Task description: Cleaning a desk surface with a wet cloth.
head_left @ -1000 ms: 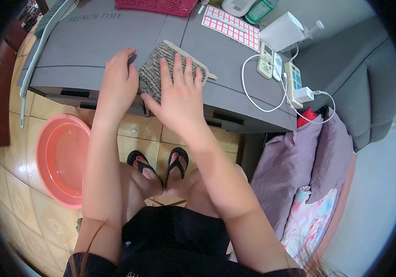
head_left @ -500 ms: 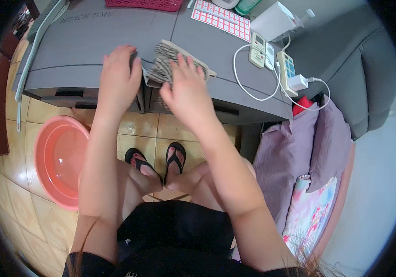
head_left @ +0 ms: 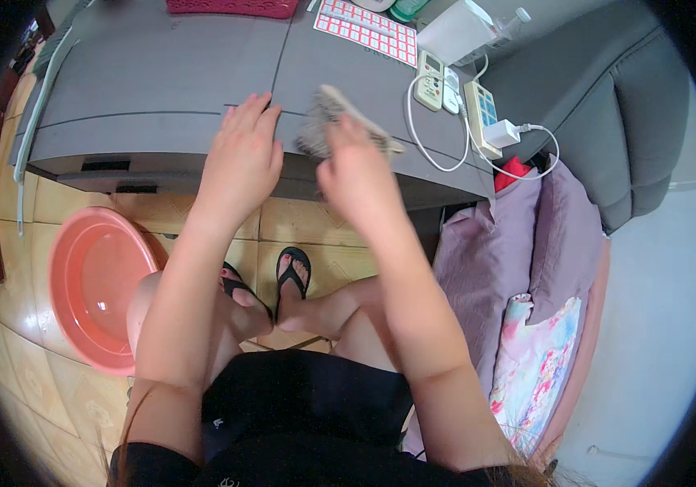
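Note:
My right hand (head_left: 356,162) presses on a fuzzy grey cloth (head_left: 319,122) with a pale edge, near the front edge of the grey tabletop (head_left: 153,73). The fingers bend over the cloth and are smeared by motion, and the hand covers part of it. Just to the left, my left hand (head_left: 242,150) rests at the tabletop's front edge beside the seam, its fingers stretched out and holding nothing. Below the top runs the dark front of the furniture, with black recesses (head_left: 106,165).
A remote control (head_left: 429,81), power strip (head_left: 482,118) with white cable, red-and-white grid sheet (head_left: 364,31) and magenta basket (head_left: 234,6) lie on top. A pink basin (head_left: 96,292) stands on the tiles at left. Purple pillows (head_left: 478,252) lie at right.
My right hand has slid the cloth rightward along the front edge. My left hand has moved right, toward the seam. The lifted flap at the front edge between the hands no longer shows.

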Motion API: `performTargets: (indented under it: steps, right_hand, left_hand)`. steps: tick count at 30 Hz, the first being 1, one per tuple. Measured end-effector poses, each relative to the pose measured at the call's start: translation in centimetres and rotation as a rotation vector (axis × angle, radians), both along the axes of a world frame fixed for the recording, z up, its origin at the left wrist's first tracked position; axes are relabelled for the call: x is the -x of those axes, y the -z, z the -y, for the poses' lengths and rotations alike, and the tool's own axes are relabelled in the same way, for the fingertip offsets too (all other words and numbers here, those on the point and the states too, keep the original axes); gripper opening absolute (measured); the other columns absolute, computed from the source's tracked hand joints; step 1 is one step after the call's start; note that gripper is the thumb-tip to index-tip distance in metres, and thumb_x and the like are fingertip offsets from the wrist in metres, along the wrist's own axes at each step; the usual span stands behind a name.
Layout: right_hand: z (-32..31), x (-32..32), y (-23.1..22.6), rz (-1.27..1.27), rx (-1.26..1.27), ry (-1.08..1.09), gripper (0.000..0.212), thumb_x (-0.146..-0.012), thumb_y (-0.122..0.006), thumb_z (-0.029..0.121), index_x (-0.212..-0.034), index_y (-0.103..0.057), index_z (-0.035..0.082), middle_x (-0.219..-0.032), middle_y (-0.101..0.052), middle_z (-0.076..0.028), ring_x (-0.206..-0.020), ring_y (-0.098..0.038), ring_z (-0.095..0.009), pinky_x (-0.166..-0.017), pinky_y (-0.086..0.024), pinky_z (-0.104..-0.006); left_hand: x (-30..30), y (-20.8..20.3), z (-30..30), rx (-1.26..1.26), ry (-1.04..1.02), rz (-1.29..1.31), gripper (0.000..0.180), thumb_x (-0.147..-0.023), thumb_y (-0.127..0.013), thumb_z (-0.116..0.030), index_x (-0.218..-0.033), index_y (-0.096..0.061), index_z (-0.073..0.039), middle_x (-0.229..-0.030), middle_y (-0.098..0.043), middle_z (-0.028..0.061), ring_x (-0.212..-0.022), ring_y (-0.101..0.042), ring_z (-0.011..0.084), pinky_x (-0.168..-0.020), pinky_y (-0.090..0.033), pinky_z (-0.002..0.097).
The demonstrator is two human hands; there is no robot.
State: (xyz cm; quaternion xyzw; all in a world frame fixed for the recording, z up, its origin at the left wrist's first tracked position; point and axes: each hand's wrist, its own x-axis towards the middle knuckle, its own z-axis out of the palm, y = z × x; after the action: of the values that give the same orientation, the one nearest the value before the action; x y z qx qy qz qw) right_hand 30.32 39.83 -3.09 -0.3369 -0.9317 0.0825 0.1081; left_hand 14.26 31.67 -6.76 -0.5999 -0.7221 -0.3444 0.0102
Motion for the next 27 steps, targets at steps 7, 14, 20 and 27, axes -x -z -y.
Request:
performTargets:
  steps: [7, 14, 20, 27]
  right_hand:
    - [-2.6, -2.9, -1.9, -0.221, 0.411, 0.07, 0.05, -0.077, -0.06, 0.008, -0.127, -0.06, 0.003, -0.125, -0.061, -0.025, -0.112, -0.063, -0.034, -0.098, -0.048, -0.0395]
    - [-6.5, -7.5, -3.0, -0.108, 0.338, 0.316, 0.049, -0.078, -0.063, 0.017, -0.123, -0.062, -0.001, -0.109, -0.066, -0.028, -0.104, -0.065, -0.04, -0.092, -0.051, -0.042]
    - [-4.5, -4.2, -1.2, -0.018, -0.082, 0.235, 0.039, -0.08, -0.068, 0.024, -0.111, -0.067, 0.001, -0.107, -0.066, -0.023, -0.101, -0.064, -0.039, -0.09, -0.052, -0.0449]
    - [-4.4, -4.2, -2.7, 0.242, 0.059, 0.216, 0.02, -0.083, -0.063, 0.011, -0.098, -0.073, 0.001, -0.112, -0.066, -0.021, -0.101, -0.066, -0.036, -0.085, -0.055, -0.0441]
  left_hand:
    - [0.1, -0.3, 0.0, -0.03, 0.006, -0.016, 0.043, -0.087, -0.059, -0.006, -0.128, -0.051, 0.004, -0.137, -0.049, 0.0207, -0.13, -0.044, 0.0382, -0.111, -0.035, 0.0443]
    - [-0.6, -0.4, -0.4, 0.0, 0.021, -0.03, 0.044, -0.089, -0.061, -0.015, -0.13, -0.053, -0.002, -0.139, -0.047, 0.0212, -0.131, -0.043, 0.0391, -0.112, -0.033, 0.0475]
    - [-2.8, 0.4, -0.5, 0.123, -0.139, -0.448, 0.074, -0.086, -0.062, -0.054, -0.15, -0.037, -0.027, -0.149, -0.037, 0.0212, -0.138, -0.034, 0.0397, -0.112, -0.024, 0.0606]
    - [-3.1, -0.6, -0.5, 0.303, -0.125, -0.469, 0.087, -0.082, -0.064, -0.059, -0.154, -0.027, -0.028, -0.155, -0.028, 0.0205, -0.143, -0.026, 0.0386, -0.114, -0.021, 0.061]
